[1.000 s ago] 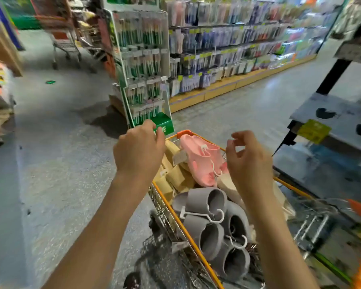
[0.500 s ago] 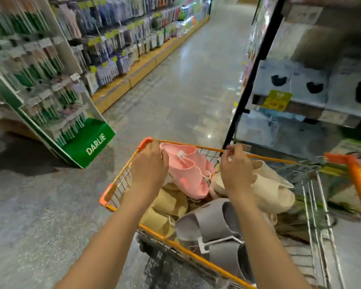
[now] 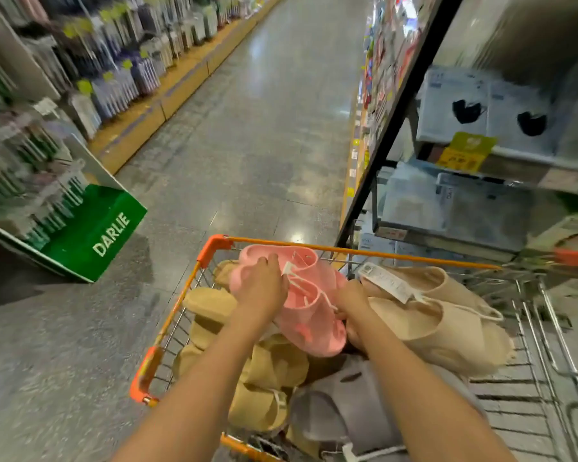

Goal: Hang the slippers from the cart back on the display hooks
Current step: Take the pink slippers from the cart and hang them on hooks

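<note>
A supermarket aisle point(image 3: 264, 135) runs away ahead of me, hanging goods racked along the left and a black-framed shelf unit point(image 3: 394, 128) close on the right; no free display hooks can be made out from here. Below it sits the orange-rimmed cart point(image 3: 381, 253), its basket heaped with slippers: tan pairs point(image 3: 264, 368) on the left, a cream pair point(image 3: 441, 315) with a white tag on the right, grey ones point(image 3: 347, 405) nearest me. On top, toward the far rim, lies the pink pair point(image 3: 311, 315), joined by a white plastic hanger point(image 3: 297, 278), its long axis running from the far left corner back toward me and to the right. My left hand point(image 3: 262, 288) rests on the far end of the pair, fingers curled over its upper edge. My right hand point(image 3: 351, 301) is tucked against the pair's right flank, fingers going under it; whether they have closed I cannot tell. Both hands bracket the pair, the left sitting higher on it, so I judge the lift is about to begin.
</note>
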A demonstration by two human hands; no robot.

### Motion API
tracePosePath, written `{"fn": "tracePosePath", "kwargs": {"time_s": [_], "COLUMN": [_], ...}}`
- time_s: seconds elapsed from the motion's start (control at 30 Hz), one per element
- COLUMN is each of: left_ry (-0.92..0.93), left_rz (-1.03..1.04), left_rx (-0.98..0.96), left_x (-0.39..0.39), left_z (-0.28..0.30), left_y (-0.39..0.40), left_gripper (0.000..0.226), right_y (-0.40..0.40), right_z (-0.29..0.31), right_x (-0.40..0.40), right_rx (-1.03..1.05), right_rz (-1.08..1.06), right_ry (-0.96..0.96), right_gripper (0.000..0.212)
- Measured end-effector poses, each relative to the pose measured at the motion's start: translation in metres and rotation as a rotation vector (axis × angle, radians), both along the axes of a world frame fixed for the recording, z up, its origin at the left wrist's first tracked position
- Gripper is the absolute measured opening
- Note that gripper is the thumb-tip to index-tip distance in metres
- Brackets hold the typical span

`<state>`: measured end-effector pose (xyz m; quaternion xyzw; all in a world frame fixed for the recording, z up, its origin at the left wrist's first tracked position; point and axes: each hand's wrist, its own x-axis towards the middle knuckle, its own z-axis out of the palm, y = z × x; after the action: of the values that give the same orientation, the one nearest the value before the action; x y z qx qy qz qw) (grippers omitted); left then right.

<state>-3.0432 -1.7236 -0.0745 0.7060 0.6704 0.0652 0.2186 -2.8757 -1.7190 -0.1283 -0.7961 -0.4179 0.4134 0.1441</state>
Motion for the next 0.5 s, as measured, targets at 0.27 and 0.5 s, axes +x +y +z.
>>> {"fn": "tracePosePath", "kwargs": {"time_s": [0.27, 0.5], "left_ry": [-0.170, -0.169], "left_rz": [-0.069, -0.119], "left_rx": [-0.115, -0.189], "left_x": [0.036, 0.063], "left_z": [-0.031, -0.041], "left_y": [0.021, 0.018], "left_gripper": [0.053, 0.049], "right_y": [0.009, 0.006], "right_z": [-0.025, -0.029], "right_x": [-0.005, -0.008], "right_rx": [0.020, -0.043], "right_rz": [-0.263, -0.410], "right_ry": [0.282, 0.155], "right_gripper": [0.052, 0.045]}}
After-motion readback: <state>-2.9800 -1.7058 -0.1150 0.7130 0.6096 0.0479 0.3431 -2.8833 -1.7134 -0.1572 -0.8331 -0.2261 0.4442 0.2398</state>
